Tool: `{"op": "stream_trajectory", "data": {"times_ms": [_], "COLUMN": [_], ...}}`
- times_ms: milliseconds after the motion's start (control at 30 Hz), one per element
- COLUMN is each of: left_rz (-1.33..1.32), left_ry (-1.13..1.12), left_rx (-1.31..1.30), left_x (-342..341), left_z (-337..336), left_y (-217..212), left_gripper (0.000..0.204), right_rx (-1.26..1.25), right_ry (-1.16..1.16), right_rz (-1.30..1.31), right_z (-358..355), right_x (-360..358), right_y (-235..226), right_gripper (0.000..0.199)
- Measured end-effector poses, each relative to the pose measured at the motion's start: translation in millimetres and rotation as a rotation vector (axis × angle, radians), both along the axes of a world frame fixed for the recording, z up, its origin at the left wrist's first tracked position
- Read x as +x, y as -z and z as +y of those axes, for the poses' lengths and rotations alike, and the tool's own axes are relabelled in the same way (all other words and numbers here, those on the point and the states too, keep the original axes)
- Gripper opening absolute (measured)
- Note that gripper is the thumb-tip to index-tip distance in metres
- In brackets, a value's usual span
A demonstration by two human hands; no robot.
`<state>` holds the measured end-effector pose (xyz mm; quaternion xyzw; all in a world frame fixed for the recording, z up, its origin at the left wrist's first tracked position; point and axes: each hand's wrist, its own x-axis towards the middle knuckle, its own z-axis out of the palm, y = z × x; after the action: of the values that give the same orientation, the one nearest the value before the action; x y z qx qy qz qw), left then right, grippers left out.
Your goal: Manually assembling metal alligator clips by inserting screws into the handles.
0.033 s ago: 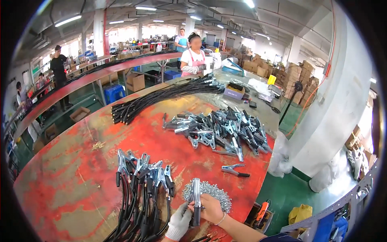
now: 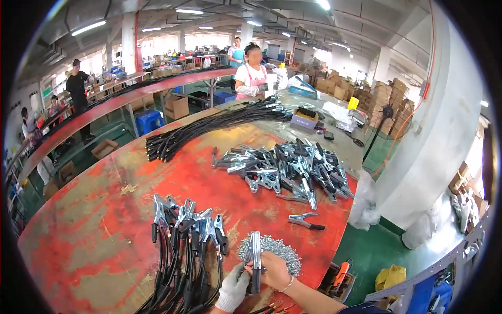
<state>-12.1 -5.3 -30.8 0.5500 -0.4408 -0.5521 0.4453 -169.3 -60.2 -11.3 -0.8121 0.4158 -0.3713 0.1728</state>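
Observation:
A silver spring clamp with black handle grips (image 2: 254, 254) stands upright between my hands, jaws pointing away from me. My left hand (image 2: 234, 290), in a white knit glove, is closed at the clamp's lower left side. My right hand (image 2: 275, 269), bare with a beaded bracelet, pinches the clamp from the right; its fingertips are partly hidden. Just behind it lies a heap of small silver screws (image 2: 282, 251). On the left lie several black cables with clamps on their ends (image 2: 185, 230). A single loose clamp (image 2: 306, 221) rests beyond the screws.
A large pile of clamps (image 2: 293, 167) covers the table's far right. Behind it lies a bundle of black cables (image 2: 214, 125), with a small box (image 2: 304, 119) alongside. Bare cable ends (image 2: 272, 307) show at the lower edge. A person in an apron (image 2: 252, 76) stands across the table.

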Motion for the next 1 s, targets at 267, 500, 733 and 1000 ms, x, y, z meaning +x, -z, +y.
{"op": "stream_trajectory", "data": {"times_ms": [267,500,733,1000], "left_rz": [-0.202,0.029,-0.059,-0.101], "left_ry": [0.056,0.054,0.082,0.056], "left_rx": [-0.022,-0.151,-0.065,-0.172], "left_x": [12,7,6,2], "left_z": [2,4,2,1], "left_y": [-20,2,4,1], "left_gripper": [0.042,0.043,0.041,0.043], "right_rx": [-0.021,-0.023,-0.089,-0.100], "right_ry": [-0.023,-0.029,-0.093,-0.149], "right_rz": [-0.035,-0.247,-0.128,-0.178], "right_z": [0,11,6,-1], "right_x": [12,20,0,-2], "right_y": [10,-7,8,15], "right_gripper": [0.012,0.016,0.015,0.016]}}
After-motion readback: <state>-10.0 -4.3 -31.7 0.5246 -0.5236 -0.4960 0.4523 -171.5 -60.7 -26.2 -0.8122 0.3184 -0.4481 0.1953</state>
